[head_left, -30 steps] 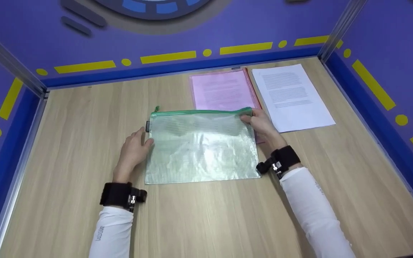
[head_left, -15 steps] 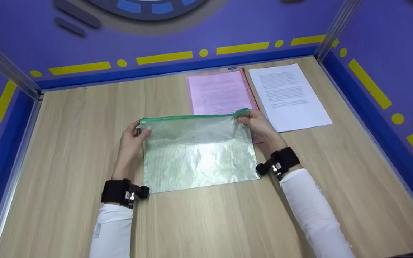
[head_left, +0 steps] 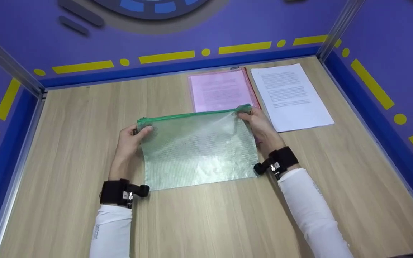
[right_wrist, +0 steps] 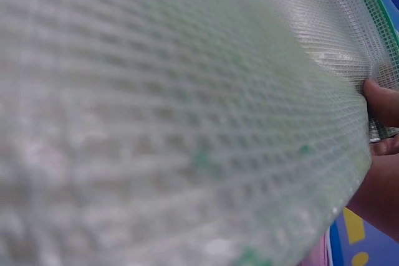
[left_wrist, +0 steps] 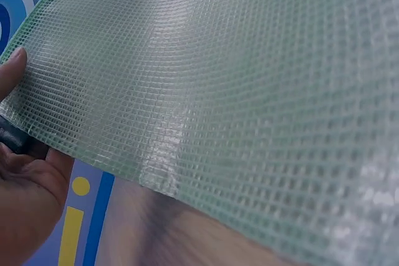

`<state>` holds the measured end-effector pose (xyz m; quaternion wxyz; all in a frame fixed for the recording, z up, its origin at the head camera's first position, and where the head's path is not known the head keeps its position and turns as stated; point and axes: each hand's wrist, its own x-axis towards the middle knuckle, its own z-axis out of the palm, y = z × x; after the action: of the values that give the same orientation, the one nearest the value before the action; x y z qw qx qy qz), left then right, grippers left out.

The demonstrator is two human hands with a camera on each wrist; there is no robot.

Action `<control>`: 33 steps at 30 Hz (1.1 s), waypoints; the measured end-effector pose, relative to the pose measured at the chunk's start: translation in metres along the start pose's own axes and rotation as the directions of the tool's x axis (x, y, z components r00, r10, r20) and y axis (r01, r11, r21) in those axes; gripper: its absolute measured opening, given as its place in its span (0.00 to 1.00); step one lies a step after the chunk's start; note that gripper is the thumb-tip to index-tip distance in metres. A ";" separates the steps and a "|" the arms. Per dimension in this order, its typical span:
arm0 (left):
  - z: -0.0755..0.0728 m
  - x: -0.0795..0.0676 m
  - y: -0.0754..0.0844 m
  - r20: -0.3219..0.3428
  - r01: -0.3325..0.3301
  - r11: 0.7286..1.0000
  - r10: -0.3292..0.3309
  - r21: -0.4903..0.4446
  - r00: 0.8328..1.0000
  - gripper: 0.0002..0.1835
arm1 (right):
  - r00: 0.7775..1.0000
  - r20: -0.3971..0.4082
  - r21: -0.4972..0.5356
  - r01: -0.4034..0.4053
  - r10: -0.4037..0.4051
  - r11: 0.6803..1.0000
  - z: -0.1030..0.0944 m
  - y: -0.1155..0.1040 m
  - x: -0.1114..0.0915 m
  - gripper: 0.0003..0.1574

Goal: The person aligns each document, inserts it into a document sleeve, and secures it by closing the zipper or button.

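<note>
A clear green mesh zipper pouch [head_left: 199,150] hangs between both hands, its green zipper edge at the top and its far end tilted up. My left hand [head_left: 127,143] pinches the upper left corner, thumb on the front and fingers behind. At the upper right corner my right hand [head_left: 262,127] pinches the pouch just under the zipper. Mesh fills the left wrist view, where the left thumb [left_wrist: 11,73] lies on the front near the edge. In the right wrist view the right thumb [right_wrist: 381,101] presses into the mesh [right_wrist: 249,91], which bulges toward the camera.
Behind the pouch lies a pink zipper pouch [head_left: 221,89] with a printed sheet inside and a red edge. To its right is a stack of white printed paper [head_left: 290,96]. Blue-purple panels [head_left: 177,39] wall the wooden table [head_left: 199,222] at the back and sides.
My left hand has moved up along the pouch's left side and taken hold of its upper left corner. The zipper edge has been raised and the right corner now bends more.
</note>
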<state>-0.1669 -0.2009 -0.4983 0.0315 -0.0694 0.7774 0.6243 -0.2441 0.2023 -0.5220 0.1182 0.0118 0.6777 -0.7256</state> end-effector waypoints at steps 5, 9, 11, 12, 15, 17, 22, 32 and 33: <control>0.000 -0.001 0.004 0.017 -0.024 0.999 0.023 0.044 1.000 0.20 | 1.000 -0.029 -0.020 -0.011 0.010 1.000 0.001 0.000 0.001 0.11; 0.005 -0.003 0.015 -0.033 -0.067 0.994 0.071 0.089 0.997 0.18 | 0.996 -0.085 -0.105 -0.028 0.019 0.994 0.004 -0.001 -0.001 0.01; 0.008 -0.005 0.023 -0.054 -0.092 0.989 0.098 0.113 0.994 0.17 | 0.992 -0.124 -0.155 -0.039 0.019 0.987 0.006 -0.002 -0.003 0.08; 0.009 -0.005 0.027 -0.065 -0.100 0.988 0.108 0.118 0.992 0.17 | 0.990 -0.139 -0.166 -0.041 0.017 0.985 0.007 -0.002 -0.005 0.12; 0.013 -0.007 0.038 -0.095 -0.123 0.983 0.137 0.137 0.986 0.15 | 0.981 -0.191 -0.181 -0.025 -0.010 0.983 0.009 -0.004 -0.008 0.26; 0.014 -0.009 0.044 -0.109 -0.138 0.978 0.156 0.157 0.982 0.14 | 0.973 -0.228 -0.182 0.000 -0.043 0.983 0.011 -0.005 -0.010 0.32; 0.017 -0.011 0.054 -0.137 -0.209 0.948 0.247 0.241 0.959 0.12 | 0.939 -0.302 -0.219 0.102 -0.167 0.970 0.016 -0.010 -0.017 0.31; 0.026 -0.010 0.085 -0.220 -0.363 0.768 0.536 0.528 0.815 0.10 | 0.967 -0.098 -0.293 0.196 -0.234 0.936 0.048 -0.010 -0.032 0.21; 0.027 -0.011 0.087 -0.214 -0.373 0.754 0.552 0.541 0.806 0.10 | 0.972 -0.068 -0.299 0.195 -0.225 0.934 0.051 -0.009 -0.033 0.21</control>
<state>-0.1698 -0.1554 -0.4184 -0.2538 0.0252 0.8898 0.3785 -0.2061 0.1579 -0.5032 0.0058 -0.0416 0.7794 -0.6252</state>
